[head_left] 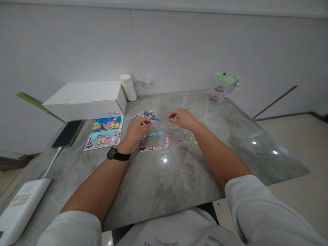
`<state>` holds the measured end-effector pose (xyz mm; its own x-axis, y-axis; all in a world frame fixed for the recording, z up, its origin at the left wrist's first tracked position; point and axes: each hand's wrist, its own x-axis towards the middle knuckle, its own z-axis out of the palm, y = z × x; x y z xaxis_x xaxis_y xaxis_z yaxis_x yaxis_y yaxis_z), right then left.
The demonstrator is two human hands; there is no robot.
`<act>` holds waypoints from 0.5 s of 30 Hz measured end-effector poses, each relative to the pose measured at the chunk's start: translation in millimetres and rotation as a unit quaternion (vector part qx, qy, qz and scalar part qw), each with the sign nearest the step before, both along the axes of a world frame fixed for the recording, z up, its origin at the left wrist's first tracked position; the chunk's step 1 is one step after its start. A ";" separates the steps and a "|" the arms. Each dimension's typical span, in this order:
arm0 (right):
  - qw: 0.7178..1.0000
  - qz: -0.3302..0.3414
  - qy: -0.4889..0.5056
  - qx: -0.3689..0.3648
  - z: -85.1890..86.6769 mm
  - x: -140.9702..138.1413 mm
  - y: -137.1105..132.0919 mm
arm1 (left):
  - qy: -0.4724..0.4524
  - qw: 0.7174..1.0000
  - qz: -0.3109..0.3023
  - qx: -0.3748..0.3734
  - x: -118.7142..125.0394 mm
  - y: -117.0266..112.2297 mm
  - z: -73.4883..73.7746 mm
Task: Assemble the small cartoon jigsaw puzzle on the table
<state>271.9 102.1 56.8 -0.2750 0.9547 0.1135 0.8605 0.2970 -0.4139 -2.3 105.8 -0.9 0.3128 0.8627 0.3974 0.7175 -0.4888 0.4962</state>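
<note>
My left hand (pixel 137 129), a black watch on its wrist, is at the near side of a heap of small colourful jigsaw puzzle pieces (pixel 150 115). Its thumb and fingers are pinched together; what they hold, if anything, is too small to make out. My right hand (pixel 182 118) hovers to the right of the heap, fingers curled to the thumb, any piece between them hidden. Below and between the hands lies a partly joined puzzle border (pixel 153 148), with pieces along its top, left and bottom edges. Several loose puzzle pieces (pixel 185 139) are scattered under my right forearm.
Two cartoon picture sheets (pixel 103 140) lie left of my left hand, before a white box (pixel 87 97). A white bottle (pixel 128 88) and clear glasses (pixel 148 89) stand by the wall. A plastic bag (pixel 222 88) sits back right. A phone (pixel 68 134) is cabled to a white power bank (pixel 24 208).
</note>
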 end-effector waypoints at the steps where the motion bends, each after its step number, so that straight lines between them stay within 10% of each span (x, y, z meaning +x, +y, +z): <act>1: 1.000 -0.013 0.009 0.008 8.2 6.4 -1.2 | 0.004 1.000 -0.004 -0.004 0.9 -0.6 0.3; 8: 0.993 -0.108 0.032 0.044 54.7 62.8 -11.0 | 0.038 0.999 -0.024 -0.001 5.6 -4.9 1.8; 15: 0.986 -0.162 -0.012 0.026 62.0 105.8 -10.9 | 0.067 0.997 -0.034 0.001 5.1 -3.2 -4.7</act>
<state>377.8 91.2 118.8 0.0401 0.9859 0.1623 0.9234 0.0255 -0.3830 2.8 102.6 -5.6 0.4205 0.8368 0.3507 0.7422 -0.5396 0.3975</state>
